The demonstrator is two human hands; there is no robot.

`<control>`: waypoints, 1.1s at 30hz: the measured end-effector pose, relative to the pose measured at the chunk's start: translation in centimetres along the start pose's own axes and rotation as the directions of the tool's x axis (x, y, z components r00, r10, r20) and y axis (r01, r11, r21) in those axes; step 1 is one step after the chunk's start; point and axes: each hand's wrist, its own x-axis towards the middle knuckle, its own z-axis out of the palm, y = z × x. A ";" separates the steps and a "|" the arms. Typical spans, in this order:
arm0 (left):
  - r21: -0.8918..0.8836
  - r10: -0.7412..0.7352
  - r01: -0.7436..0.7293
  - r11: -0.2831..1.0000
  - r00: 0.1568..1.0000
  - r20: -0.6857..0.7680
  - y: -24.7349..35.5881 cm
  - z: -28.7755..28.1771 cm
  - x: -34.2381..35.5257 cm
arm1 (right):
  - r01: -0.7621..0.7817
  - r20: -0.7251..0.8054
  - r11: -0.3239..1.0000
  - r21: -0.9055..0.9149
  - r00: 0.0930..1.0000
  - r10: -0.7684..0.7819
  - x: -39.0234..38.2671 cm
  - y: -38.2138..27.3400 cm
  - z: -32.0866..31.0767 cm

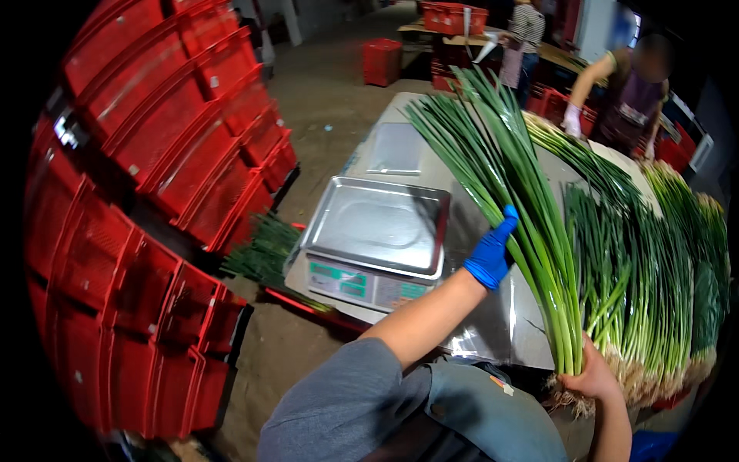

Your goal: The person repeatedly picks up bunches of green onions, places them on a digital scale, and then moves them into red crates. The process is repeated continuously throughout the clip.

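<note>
A long bunch of green onions [531, 223] slants over the table [527, 312], leaf tips pointing away from me and root end near my body. My left hand [491, 252], in a blue glove, is closed on the stalks about halfway along. At the white root end, my bare right hand [594, 373] grips the bunch; some of its fingers are hidden behind the stalks. Left of the bunch stands a weighing scale [377, 231] with a bare metal pan. More green onions [647, 285] lie in a thick row to the right, roots toward me.
Stacked red crates [154, 138] rise on the left. Greens [265, 250] fill a low red crate beside the table. A clear flat sheet [396, 148] lies beyond the scale. Across the table, a co-worker [627, 92] in gloves leans over onions; another person [523, 38] stands farther back.
</note>
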 end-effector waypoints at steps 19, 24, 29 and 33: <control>0.603 0.666 -0.331 0.726 0.558 -0.495 35.9 -23.8 -21.2 | 0.482 0.571 0.724 -0.493 0.807 -0.148 31.6 -10.5 13.0; 0.676 0.577 -0.035 0.736 0.556 -0.599 35.4 -27.3 -22.9 | 0.475 0.581 0.742 -0.473 0.802 -0.143 33.5 -11.0 13.1; 0.742 0.654 -0.096 0.663 0.557 -0.512 37.1 -30.7 -19.8 | 0.415 0.411 0.468 -0.780 0.904 -0.115 32.4 -12.7 13.7; 0.844 0.721 0.135 0.519 0.461 -0.517 37.9 -33.3 -18.0 | 0.388 0.339 0.442 -0.809 0.922 -0.189 31.2 -12.3 13.9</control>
